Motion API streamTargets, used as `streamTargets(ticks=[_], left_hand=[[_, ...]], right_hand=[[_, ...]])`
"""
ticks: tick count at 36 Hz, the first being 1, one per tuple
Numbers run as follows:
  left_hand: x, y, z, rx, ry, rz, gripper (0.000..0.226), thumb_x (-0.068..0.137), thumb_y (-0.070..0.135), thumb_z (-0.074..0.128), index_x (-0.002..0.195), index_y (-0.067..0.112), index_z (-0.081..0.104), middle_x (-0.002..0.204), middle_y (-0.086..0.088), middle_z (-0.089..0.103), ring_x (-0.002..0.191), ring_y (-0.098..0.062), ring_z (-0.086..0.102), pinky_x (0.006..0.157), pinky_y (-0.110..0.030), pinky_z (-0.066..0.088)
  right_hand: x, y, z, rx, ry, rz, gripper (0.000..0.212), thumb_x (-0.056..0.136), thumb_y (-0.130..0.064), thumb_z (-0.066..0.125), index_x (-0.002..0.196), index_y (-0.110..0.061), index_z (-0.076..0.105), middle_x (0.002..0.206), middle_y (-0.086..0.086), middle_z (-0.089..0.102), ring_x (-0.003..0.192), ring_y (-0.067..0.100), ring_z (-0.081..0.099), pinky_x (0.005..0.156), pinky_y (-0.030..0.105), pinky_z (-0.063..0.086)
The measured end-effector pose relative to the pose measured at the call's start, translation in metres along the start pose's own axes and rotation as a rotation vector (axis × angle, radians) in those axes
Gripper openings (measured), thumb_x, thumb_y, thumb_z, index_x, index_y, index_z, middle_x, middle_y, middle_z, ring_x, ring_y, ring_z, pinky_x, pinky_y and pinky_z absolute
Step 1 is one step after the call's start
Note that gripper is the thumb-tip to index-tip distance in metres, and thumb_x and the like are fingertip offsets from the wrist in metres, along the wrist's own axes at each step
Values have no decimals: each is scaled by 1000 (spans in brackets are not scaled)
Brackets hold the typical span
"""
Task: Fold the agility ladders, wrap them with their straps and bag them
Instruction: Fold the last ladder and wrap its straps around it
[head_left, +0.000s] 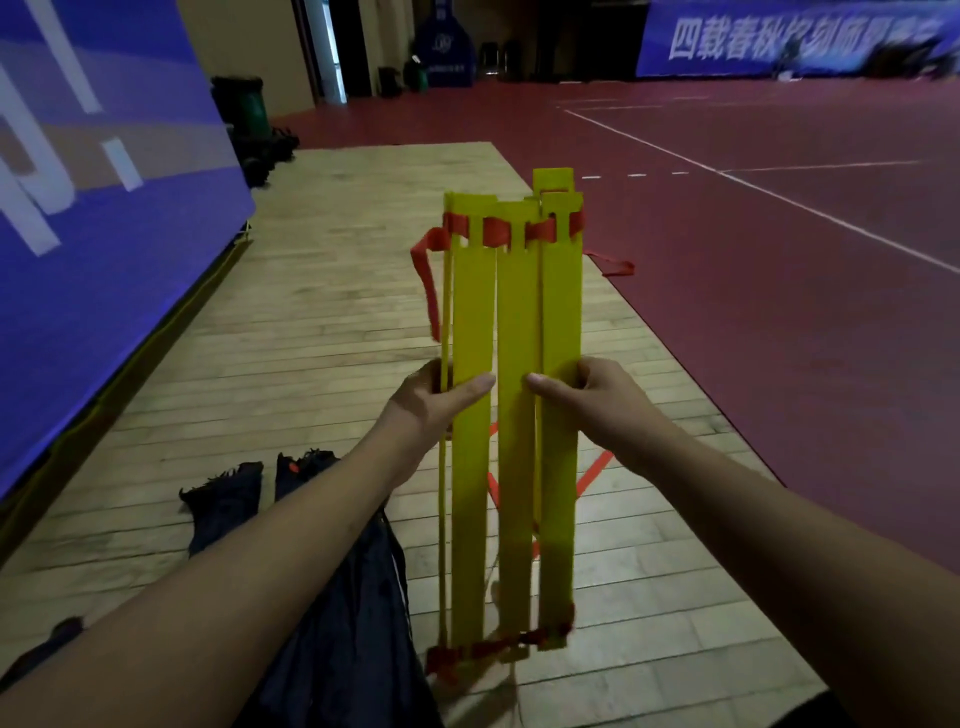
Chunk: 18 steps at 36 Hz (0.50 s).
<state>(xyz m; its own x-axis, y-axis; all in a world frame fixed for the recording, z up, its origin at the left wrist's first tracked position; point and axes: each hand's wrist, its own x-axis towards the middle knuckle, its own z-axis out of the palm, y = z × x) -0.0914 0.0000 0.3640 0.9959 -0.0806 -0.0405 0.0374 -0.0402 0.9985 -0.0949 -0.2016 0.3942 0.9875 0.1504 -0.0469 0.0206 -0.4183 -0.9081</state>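
The wooden floor (337, 312) runs away from the person, with a red court floor (779, 312) to its right. The folded ladder (514, 291) is held in the air above the boards, in front of the person. It is a bundle of flat yellow rungs lying side by side. Its long axis points away from the person, with the near end low towards the body and the far end raised and pointing forward.

A dark bag (223, 499) lies on the boards to the left, well apart from the bundle.

The rungs look light and stiff along their length, but they are thin and smooth, so they would probably slide over one another and fan out. Squeezing both long edges at mid-length should keep them stacked.

The red strap (498, 231) threads through the far ends. It is soft and limp, and loose loops hang off either side where they could snag.

The left grip (436, 395) curls round the left edge at mid-length, thumb across the front. The right grip (587, 389) clasps the right edge in the same way.
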Motion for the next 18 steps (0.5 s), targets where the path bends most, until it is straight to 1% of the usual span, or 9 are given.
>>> streamTargets(ticks=[2,5,7,9,10,11,14,15,18], left_hand=[[-4,4,1,-51,-1,-6,25,86,40,74,109,32,68,116,2,73,115,-23,65,103,-48,48],[-4,2,0,-102,26,-20,18,92,33,65,110,31,66,119,0,72,120,-25,62,110,-51,42],[-4,2,-1,-121,37,-27,11,98,33,59,109,34,62,116,5,68,121,-22,58,111,-48,40],[-1,2,0,-71,79,-40,18,102,37,53,116,28,59,111,11,61,118,-15,53,110,-39,37],[-2,3,0,-36,106,-48,25,101,40,53,121,24,58,110,11,58,118,-13,49,107,-35,36],[-1,3,1,-28,132,-60,30,100,43,55,121,21,58,111,9,58,118,-14,51,104,-36,39],[-2,5,6,-68,176,-112,32,96,46,61,114,19,60,113,-3,68,107,-23,65,96,-46,52],[-3,5,7,-67,182,-131,30,99,42,58,116,18,59,109,-5,70,102,-24,67,91,-45,55],[-5,6,12,-89,193,-137,33,101,40,54,114,11,64,89,-6,70,83,-24,68,71,-38,55]], right_hand=[[0,1,3,11,-46,15,40,103,-36,53,115,0,61,124,32,61,113,44,61,98,62,50],[-2,1,8,73,-123,35,30,108,-28,44,117,-5,59,126,21,63,113,32,63,99,50,54],[-2,1,11,86,-142,38,33,107,-29,45,121,-2,59,124,17,64,114,31,63,100,52,53],[-2,0,15,48,-151,25,37,108,-29,44,123,0,60,122,18,66,112,32,65,97,50,55],[-3,-1,17,21,-148,10,38,108,-29,43,123,1,60,121,19,66,111,33,66,94,48,57],[-2,-1,19,-11,-144,-5,39,108,-30,42,122,2,61,120,21,67,108,33,66,89,43,59],[-1,-3,22,-99,-139,-48,43,108,-31,42,115,7,62,111,27,67,91,30,69,64,25,57],[0,-4,23,-119,-143,-60,45,108,-31,43,112,9,62,107,29,67,86,31,69,61,26,57],[1,-4,28,-147,-194,-78,50,108,-35,41,107,9,65,99,27,70,84,35,71,67,37,60]])
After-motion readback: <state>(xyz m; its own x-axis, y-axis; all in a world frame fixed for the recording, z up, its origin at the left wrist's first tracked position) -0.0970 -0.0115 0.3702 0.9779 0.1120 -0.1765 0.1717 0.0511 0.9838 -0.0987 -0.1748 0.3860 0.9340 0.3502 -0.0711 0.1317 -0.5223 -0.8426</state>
